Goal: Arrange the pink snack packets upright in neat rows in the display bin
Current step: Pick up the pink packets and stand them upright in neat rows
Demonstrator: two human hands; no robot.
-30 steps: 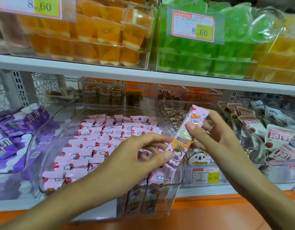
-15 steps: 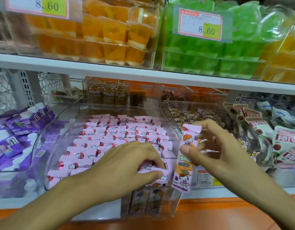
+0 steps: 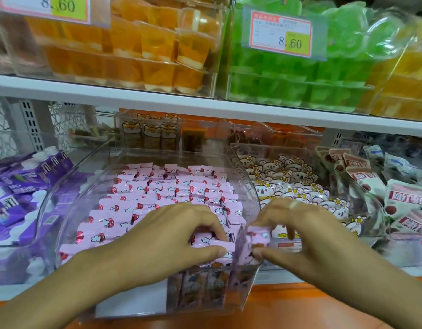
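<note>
A clear plastic display bin (image 3: 91, 162) holds several rows of pink snack packets (image 3: 157, 188) standing upright. My left hand (image 3: 172, 236) lies over the front right packets, fingers curled on their tops and thumb against the front one. My right hand (image 3: 300, 231) pinches the top of one pink packet (image 3: 257, 236) at the bin's front right corner, its lower part down inside the bin. My hands hide the front row there.
A bin of purple cartons (image 3: 22, 186) stands to the left, a bin of koala-print packets (image 3: 288, 179) to the right, and white-and-red packets (image 3: 376, 193) beyond. A shelf (image 3: 205, 108) above carries orange and green jelly cups. An orange ledge (image 3: 288, 302) runs below.
My right hand has brought the pink packet down from above the bin into the front right corner. My left hand moved forward onto the front packets.
</note>
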